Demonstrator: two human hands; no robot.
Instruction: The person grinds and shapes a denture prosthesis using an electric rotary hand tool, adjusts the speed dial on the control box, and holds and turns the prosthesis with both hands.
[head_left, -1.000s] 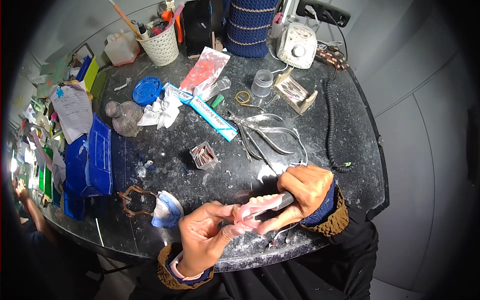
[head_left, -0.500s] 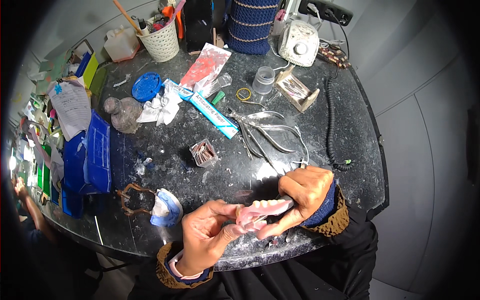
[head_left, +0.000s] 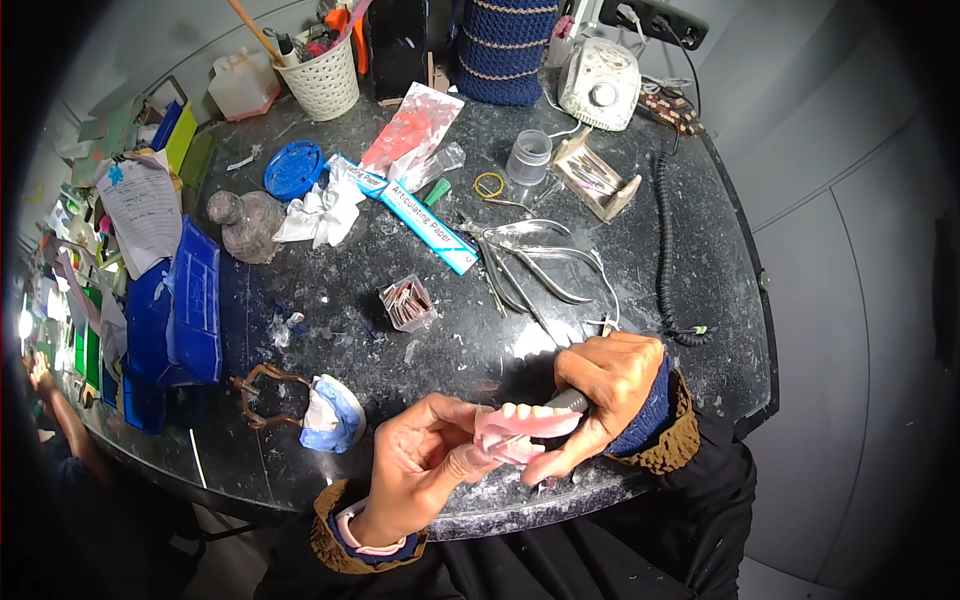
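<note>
Pink denture (head_left: 535,422) between five and six o'clock: the left hand (head_left: 425,468) pinches its left end between thumb and fingers — probably bracing it against the dark handpiece (head_left: 571,401), which the right hand (head_left: 607,385) clasps with curled fingers. White dust streaks the black bench (head_left: 705,255); grey panelling (head_left: 820,300) rises at three o'clock.

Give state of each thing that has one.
Left hand, pinching pink denture
Right hand, gripping dark tool
Pliers, lying, handles spread
Clear cup, upright
Small clear box, open, filled
White basket, upright, filled
Blue-and-white cast, set down
Power strip, plugs inserted
</note>
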